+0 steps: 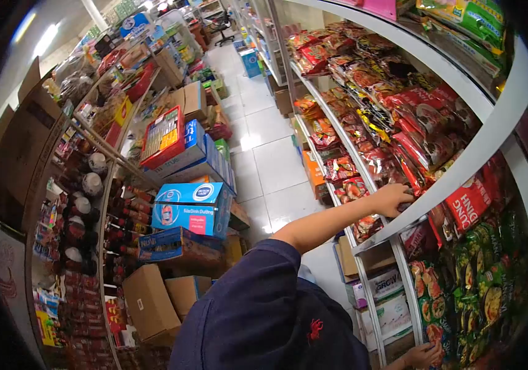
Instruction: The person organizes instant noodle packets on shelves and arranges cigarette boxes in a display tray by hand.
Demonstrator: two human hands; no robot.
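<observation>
"Head view: what sort of room is it?"

"A shop aisle. White tiles [267,160], shiny with glare, run off to a chair [219,28] at the far end. Lit tubes [46,39] show overhead, upper left."

"What lines the aisle?"

"Goods on both sides. At the left, bottles [75,228] crowd a rack. Next to it cartons are heaped: a blue carton [193,208] with an opened box [151,302] nearer the person, and a red tray [164,137] on top of the pile farther along. At the right stands a shelf [495,132] with white metal edges."

"How does its surface look?"

"Covered. Red packs [418,132] lie overlapping, their wrappers glossy; green packs [492,290] fill the part at the lower right."

"And the hands?"

"The left hand [393,199] is stretched across to the shelf, beside the red packs, near the metal edge. Its fingers are bent, tips partly hidden; I cannot tell whether they grip anything."

"The other?"

"The right hand [423,356] is low in the view, close by the green packs, fingers partly curled. Whether they are closed on one, I cannot tell."
</observation>
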